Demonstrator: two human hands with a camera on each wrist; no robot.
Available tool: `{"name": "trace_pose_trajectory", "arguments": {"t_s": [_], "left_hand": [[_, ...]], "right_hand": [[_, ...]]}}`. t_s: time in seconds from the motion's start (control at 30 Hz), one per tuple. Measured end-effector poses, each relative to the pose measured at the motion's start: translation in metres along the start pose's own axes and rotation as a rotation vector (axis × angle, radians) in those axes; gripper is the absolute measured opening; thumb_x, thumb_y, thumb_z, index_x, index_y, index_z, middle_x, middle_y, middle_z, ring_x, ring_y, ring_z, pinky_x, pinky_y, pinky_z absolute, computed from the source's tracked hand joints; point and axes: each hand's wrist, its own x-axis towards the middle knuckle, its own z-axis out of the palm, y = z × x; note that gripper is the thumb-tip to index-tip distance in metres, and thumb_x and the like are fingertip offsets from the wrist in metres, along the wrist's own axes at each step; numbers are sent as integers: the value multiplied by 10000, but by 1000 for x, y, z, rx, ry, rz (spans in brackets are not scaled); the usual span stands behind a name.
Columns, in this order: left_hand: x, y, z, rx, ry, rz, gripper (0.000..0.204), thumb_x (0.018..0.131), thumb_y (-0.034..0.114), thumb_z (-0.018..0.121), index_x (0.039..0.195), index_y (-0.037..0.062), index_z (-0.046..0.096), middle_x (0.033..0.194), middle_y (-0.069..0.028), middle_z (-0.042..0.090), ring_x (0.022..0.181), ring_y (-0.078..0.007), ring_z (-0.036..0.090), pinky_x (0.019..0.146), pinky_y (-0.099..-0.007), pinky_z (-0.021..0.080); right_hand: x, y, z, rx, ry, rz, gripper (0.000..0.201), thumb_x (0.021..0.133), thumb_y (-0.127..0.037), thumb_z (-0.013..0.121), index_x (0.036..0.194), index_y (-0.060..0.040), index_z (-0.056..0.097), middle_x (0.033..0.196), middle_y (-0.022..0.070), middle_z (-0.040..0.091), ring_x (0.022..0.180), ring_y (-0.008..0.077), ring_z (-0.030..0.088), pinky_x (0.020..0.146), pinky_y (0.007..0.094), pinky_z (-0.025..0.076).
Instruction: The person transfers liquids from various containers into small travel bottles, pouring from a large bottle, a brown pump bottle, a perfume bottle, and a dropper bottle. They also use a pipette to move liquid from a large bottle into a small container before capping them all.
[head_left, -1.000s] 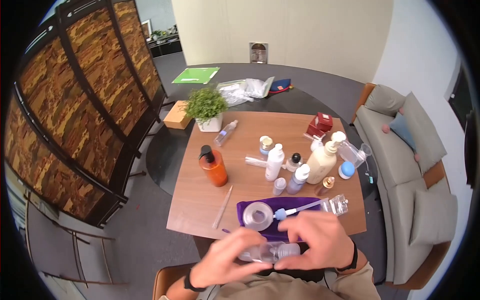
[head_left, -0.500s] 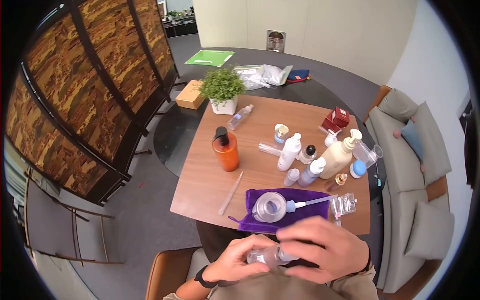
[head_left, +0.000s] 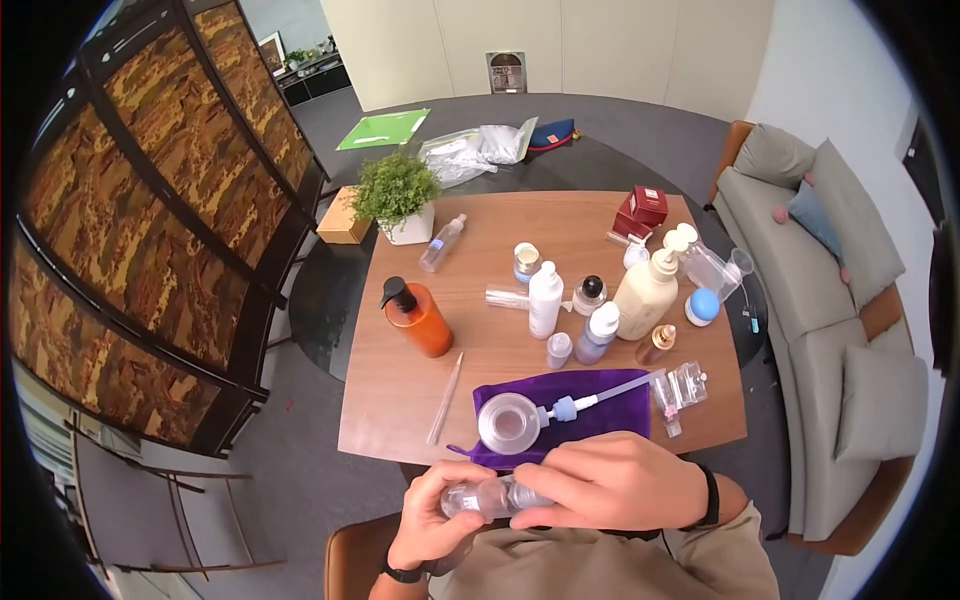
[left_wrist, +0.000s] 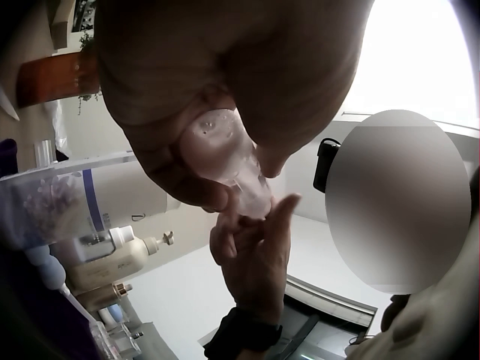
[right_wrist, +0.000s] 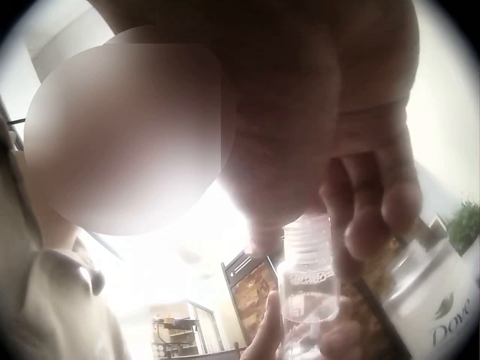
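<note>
Over the lap, in front of the table edge, my left hand [head_left: 430, 515] grips a small clear bottle [head_left: 485, 497] around its body, the bottle lying nearly sideways. My right hand [head_left: 610, 485] has its thumb and fingers curled around the other end, at the ribbed clear neck [right_wrist: 306, 236]. Just beyond the hands, a wide clear bottle [head_left: 508, 424], round from above, stands on a purple cloth bag [head_left: 625, 425]. Beside it on the bag lies a pump head [head_left: 565, 408] with a long tube. "Dove" shows on a bottle [right_wrist: 442, 300] in the right wrist view.
An orange pump bottle [head_left: 418, 318] and a clear dropper [head_left: 446, 400] are at left. Several bottles, including a cream pump bottle [head_left: 645, 300], crowd the right. Behind are a potted plant [head_left: 400, 200] and dark red boxes [head_left: 640, 212]. A clear packet [head_left: 682, 390] lies by the bag.
My right hand, fingers spread and moving over the bottle's end earlier, now closes around its neck. The left hand keeps its grip on the body. The head view has shifted.
</note>
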Motion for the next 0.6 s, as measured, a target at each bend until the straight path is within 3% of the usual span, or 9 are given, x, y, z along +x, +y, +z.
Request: {"name": "trace_pose_trajectory", "arguments": {"t_s": [0.07,0.13,0.17,0.23,0.4,0.53,0.6], "left_hand": [[3,5,-4,87,-7,60,524,1001,332,886,1293,-60,697,1192,-173,803,1002,-229,790,919,-370,628],[1,13,-9,-132,5,-121,541,1002,360,882,1267,-71,692,1124,-188,809,847,-199,782,778,-338,633],[5,14,-12,-128,2,-120,541,1002,360,882,1267,-71,692,1124,-188,809,847,-199,782,778,-338,633],[13,14,-16,-144,132,-78,492,1013,321,864,1235,-83,693,1092,-197,808,725,-160,744,664,-309,604],[25,25,-23,113,233,-23,441,965,247,879,1231,-67,720,1043,-141,787,729,-158,735,670,-267,583],[37,40,-23,281,278,-64,466,881,263,927,1177,-51,751,1135,-146,756,998,-193,691,885,-334,545],[40,45,-22,325,272,-58,471,878,268,930,1176,-51,752,1127,-143,752,987,-193,690,880,-330,545]], "right_hand": [[2,8,-6,32,-3,-47,404,991,-264,844,1333,-75,745,1050,60,632,829,170,688,676,305,596],[5,13,-14,80,62,-174,286,1003,-120,810,1280,-66,765,1185,96,670,895,195,712,710,310,609],[4,14,-16,79,67,-175,286,1003,-120,810,1280,-66,765,1185,96,670,895,195,712,710,310,609],[1,15,-20,266,133,-16,273,978,-35,791,1249,-65,785,1306,121,678,947,212,720,746,317,618],[-14,39,-16,229,235,61,313,948,28,795,1248,-62,798,1326,92,686,947,199,712,819,325,622],[-30,51,-10,305,254,103,343,921,57,803,1247,-51,798,1327,91,687,926,196,711,820,322,627],[-37,57,-9,316,269,119,348,914,60,809,1245,-46,798,1327,92,688,912,194,711,812,322,630]]}}
